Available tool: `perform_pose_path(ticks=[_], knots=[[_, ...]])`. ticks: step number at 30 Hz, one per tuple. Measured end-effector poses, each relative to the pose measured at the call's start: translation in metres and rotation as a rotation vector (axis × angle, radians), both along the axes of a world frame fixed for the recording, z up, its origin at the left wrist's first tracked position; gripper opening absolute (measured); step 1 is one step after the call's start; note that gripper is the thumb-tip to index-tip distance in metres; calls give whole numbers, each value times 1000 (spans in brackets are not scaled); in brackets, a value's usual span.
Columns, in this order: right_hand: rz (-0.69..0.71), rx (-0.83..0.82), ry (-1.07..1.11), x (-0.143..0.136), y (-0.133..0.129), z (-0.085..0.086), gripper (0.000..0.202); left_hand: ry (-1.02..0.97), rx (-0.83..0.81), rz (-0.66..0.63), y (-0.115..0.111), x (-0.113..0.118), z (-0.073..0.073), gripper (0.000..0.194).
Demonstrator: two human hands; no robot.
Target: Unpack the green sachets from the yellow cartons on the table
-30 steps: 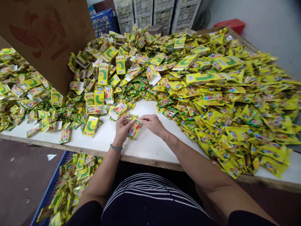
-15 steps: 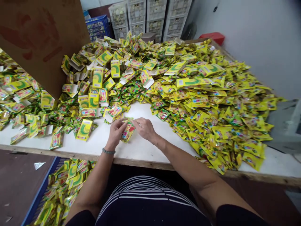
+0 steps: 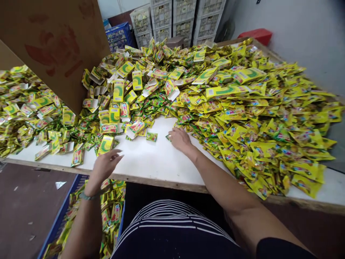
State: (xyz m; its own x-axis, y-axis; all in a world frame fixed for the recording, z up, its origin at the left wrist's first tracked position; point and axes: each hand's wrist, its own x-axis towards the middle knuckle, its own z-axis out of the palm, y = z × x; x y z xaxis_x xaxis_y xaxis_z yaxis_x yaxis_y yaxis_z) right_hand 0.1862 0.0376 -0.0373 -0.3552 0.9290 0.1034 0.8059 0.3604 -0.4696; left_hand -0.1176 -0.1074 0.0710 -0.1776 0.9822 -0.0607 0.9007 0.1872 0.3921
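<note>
My left hand (image 3: 106, 164) hangs over the table's front edge, above the blue crate, its fingers apart and holding nothing. Close to its fingertips lies a yellow box (image 3: 105, 144). My right hand (image 3: 180, 138) reaches to the edge of the packet pile, fingers bent down over a small green packet (image 3: 168, 137) that is partly hidden by them. Between the hands, a single green packet (image 3: 152, 136) lies flat on the white table (image 3: 151, 162).
Yellow packets (image 3: 242, 126) are heaped on the right, open boxes (image 3: 118, 90) at the back left. A cardboard panel (image 3: 59, 46) stands on the left. Below the table edge is a blue crate (image 3: 58, 219) full of packets. White crates (image 3: 161, 21) are stacked behind.
The packet both hands held is no longer in them. My left hand has moved left and opened; my right hand has moved right to the pile. A green packet now shows on the table.
</note>
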Motion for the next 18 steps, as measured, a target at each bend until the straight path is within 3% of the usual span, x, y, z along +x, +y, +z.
perform_pose_path(ticks=[2,5,9,13,18], knots=[[88,22,40,0,2,0,23,-79,93,-51,26,29,-18,30],[7,110,6,11,8,0,32,-102,238,-112,66,66,-46,20],[-45,146,-28,23,16,-5,36,-123,352,-195,104,96,-77,19],[-18,175,43,12,21,-9,37,-140,380,-179,117,115,-94,24],[47,125,52,0,30,-12,25,-45,326,-354,117,138,-103,26]])
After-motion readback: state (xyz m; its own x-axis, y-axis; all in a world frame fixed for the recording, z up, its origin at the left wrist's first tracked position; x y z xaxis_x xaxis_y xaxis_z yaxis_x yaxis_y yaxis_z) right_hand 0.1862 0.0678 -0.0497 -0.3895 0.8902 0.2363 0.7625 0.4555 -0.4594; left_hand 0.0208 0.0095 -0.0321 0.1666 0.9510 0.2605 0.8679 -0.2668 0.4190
